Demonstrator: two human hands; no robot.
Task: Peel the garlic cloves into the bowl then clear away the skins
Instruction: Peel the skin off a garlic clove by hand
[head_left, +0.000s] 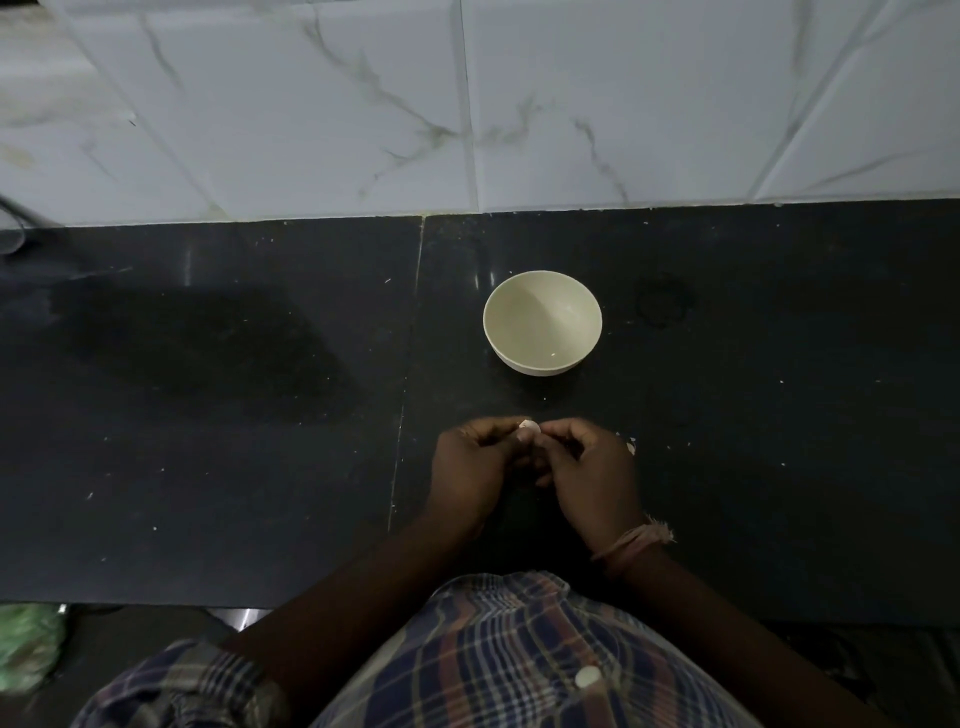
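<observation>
hands meet over a dark stone surface (208, 415), in the middle of peeling. the left hand (470, 467) and the right hand (592, 470) are drawn close together, curled fingers touching at the tips, and between them they pinch a small pale garlic clove (530, 426), only its top showing above the fingers. which hand bears more of the hold cannot be told.

beyond the hands, apart from them and further from the person, stands a cream bowl (543, 364) upright on the surface; nothing can be made out inside it. a small scrap of pale skin (631, 447) lies on the surface just beside the right hand, and tiny pale flecks are scattered across the dark stone.

a knotted thread band (631, 540) circles the right wrist. the person's checked shirt (519, 649) fills the bottom of the view, with a pale button on its front. behind the surface rises a wall of white marble-veined tiles (311, 104). at the lower left edge, below the surface, something green (26, 644) shows, too blurred to identify. the light is dim, and the left part of the surface lies in deeper shadow.
</observation>
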